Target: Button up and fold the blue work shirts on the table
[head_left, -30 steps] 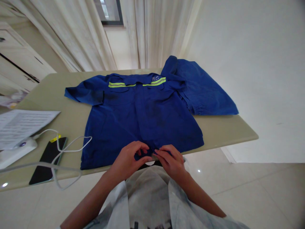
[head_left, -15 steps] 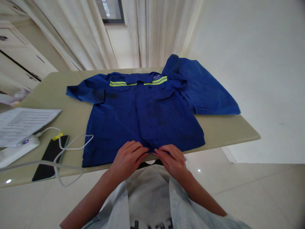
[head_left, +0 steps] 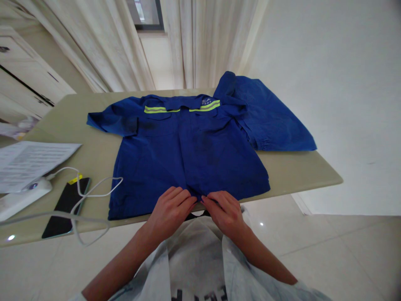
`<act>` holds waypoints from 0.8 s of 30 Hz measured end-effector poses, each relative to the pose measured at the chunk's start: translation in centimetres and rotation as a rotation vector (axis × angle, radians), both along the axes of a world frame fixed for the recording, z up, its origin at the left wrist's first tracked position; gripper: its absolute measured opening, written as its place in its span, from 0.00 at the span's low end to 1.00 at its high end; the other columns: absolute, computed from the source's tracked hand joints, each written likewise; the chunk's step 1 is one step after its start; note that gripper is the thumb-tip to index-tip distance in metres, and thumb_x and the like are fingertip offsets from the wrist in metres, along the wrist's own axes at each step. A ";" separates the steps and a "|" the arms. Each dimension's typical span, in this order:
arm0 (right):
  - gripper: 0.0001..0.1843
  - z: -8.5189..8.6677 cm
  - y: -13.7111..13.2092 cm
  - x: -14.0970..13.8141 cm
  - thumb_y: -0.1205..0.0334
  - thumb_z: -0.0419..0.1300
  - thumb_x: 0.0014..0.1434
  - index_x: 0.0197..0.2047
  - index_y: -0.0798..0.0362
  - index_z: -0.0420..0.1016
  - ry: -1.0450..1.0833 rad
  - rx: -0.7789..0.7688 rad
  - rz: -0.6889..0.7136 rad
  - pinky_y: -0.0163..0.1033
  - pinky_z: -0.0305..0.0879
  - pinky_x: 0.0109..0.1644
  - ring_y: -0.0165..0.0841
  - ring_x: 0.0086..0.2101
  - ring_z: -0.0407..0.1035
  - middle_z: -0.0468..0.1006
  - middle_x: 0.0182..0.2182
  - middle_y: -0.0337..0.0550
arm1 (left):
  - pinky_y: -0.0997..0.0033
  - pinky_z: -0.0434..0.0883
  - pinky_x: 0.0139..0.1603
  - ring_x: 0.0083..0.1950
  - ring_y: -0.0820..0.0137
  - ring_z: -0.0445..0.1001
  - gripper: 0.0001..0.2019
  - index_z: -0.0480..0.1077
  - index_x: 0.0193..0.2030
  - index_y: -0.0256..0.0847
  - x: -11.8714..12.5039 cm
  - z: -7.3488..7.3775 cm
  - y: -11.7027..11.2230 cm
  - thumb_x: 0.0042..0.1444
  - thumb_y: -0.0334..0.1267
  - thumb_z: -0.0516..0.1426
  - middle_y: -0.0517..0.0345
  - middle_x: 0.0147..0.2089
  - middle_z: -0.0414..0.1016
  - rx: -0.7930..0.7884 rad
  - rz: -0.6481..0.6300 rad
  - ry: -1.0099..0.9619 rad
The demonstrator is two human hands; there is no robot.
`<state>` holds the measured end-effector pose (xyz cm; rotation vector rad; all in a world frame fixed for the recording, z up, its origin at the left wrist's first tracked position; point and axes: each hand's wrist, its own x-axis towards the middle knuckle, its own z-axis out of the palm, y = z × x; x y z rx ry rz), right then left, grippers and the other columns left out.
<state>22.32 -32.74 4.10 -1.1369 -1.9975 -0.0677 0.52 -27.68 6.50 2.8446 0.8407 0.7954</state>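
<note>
A blue work shirt (head_left: 188, 154) with a yellow-green reflective stripe (head_left: 181, 108) across the chest lies spread flat on the pale green table (head_left: 94, 154). Its right sleeve hangs past the table's right side. My left hand (head_left: 171, 211) and my right hand (head_left: 224, 211) meet at the middle of the shirt's near hem, at the table's front edge. Both hands have their fingers bent and pressed on the hem fabric, fingertips almost touching each other.
Left of the shirt lie a black phone (head_left: 65, 207), a white cable (head_left: 84, 196), a white device (head_left: 21, 198) and a printed paper sheet (head_left: 28, 161). Curtains (head_left: 194, 46) hang behind the table. White floor and wall lie to the right.
My hands were pinching and lifting the hem's middle a second ago; now the hem lies flat and the fingers press down on it. The view barely shifted.
</note>
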 end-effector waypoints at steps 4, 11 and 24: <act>0.08 -0.3 0.1 -0.3 0.73 0.61 0.70 0.42 0.54 0.81 -0.045 -0.022 0.009 0.41 0.69 0.40 0.34 0.34 0.72 0.81 0.35 0.45 | 0.61 0.62 0.37 0.36 0.66 0.67 0.06 0.75 0.46 0.38 0.0 -0.4 -0.2 0.72 0.31 0.55 0.57 0.36 0.76 0.019 -0.033 0.019; 0.11 -0.9 0.7 -0.4 0.70 0.59 0.72 0.39 0.52 0.81 -0.003 -0.110 0.051 0.40 0.70 0.40 0.33 0.34 0.71 0.78 0.34 0.43 | 0.63 0.67 0.40 0.38 0.67 0.71 0.06 0.73 0.49 0.39 -0.2 -1.4 -0.5 0.72 0.28 0.55 0.55 0.39 0.79 -0.020 -0.021 -0.075; 0.09 2.9 4.4 1.6 0.55 0.66 0.70 0.42 0.53 0.78 -0.045 -0.584 0.202 0.45 0.71 0.60 0.40 0.53 0.74 0.77 0.54 0.50 | 0.62 0.65 0.38 0.36 0.67 0.69 0.03 0.73 0.44 0.38 -0.3 -2.1 -1.0 0.70 0.30 0.57 0.56 0.36 0.76 0.098 -0.032 0.001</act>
